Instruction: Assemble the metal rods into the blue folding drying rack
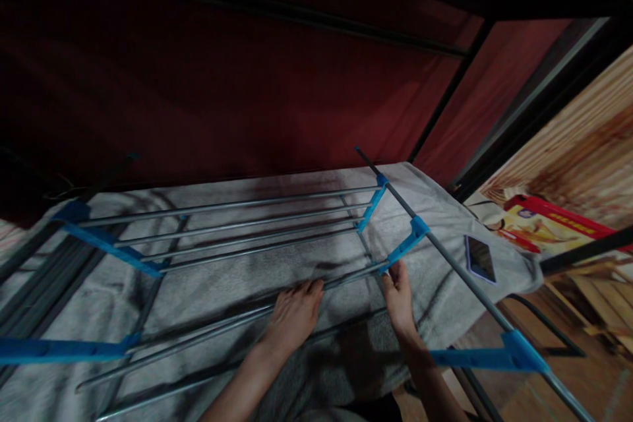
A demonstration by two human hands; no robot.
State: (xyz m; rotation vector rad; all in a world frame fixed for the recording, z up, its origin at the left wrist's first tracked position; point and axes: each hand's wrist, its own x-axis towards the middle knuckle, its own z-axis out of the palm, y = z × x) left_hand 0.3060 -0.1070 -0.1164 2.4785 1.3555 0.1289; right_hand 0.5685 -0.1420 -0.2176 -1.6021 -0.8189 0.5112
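Observation:
A rack of grey metal tubes with blue plastic brackets stands over a grey blanket (390,356). My left hand (295,311) is closed around a thin metal rod (222,324) in the rack's near part. That rod's left end (82,388) lies free, apart from any bracket. At the rod's right end, my right hand (399,297) grips the tip of a blue bracket (403,252), its fingers partly hidden behind it. Farther back, several parallel rods (257,225) run between a left blue bracket (111,245) and a right one (372,206).
A phone (480,258) lies on the blanket at right. Beyond it is a red and yellow package (554,224). Several dark tubes (47,280) lie at left. Dark red fabric (247,99) hangs behind the rack, and another blue bracket (489,357) juts out at lower right.

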